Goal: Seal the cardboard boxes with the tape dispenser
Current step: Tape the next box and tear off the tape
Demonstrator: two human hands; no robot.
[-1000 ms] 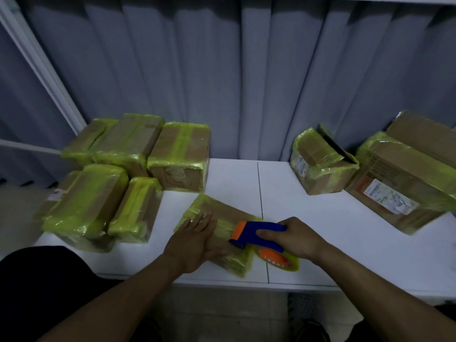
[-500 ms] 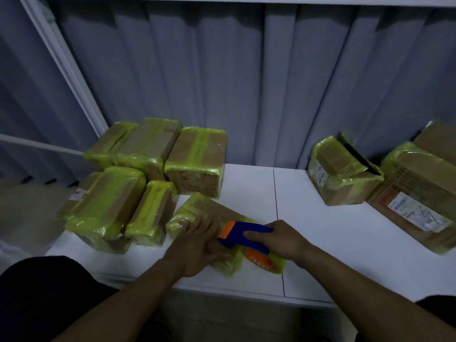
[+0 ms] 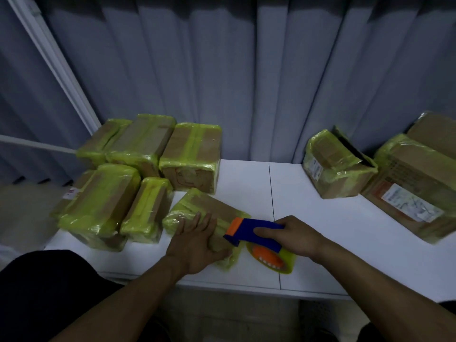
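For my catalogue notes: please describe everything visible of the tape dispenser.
The tape dispenser has a blue body that looks like plastic, an orange front end and an orange hub carrying a yellow-green tape roll. The right hand grips its handle. Its front end sits against the taped cardboard box, which the left hand presses flat.

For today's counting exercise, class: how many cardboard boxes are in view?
10: six boxes clustered at left, one box under the left hand, three boxes at right. More may be hidden behind.
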